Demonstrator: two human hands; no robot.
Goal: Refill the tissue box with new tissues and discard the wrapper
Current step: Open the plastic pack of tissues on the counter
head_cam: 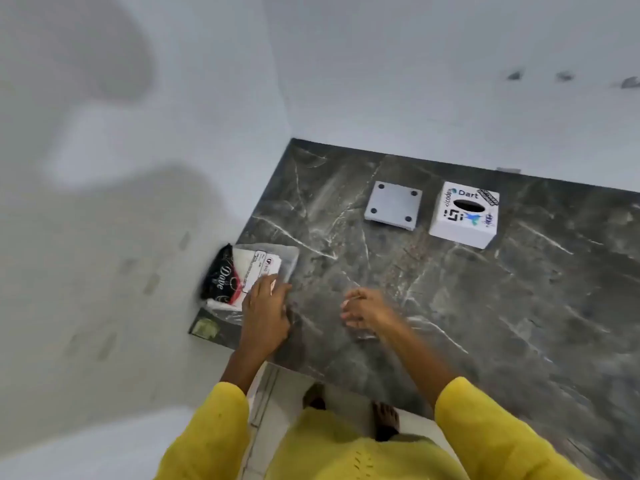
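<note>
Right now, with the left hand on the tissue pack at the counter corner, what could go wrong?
1. The tissue pack lies at the left edge of the marble counter; a push from the left hand might slide it off.
2. The tissue box and its grey base plate sit far back, so carrying loose tissues there may drop some.
3. The right hand looks empty; one-handed tearing may rip tissues.

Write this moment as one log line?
left hand: on tissue pack | right hand: empty, open | tissue box: untouched
</note>
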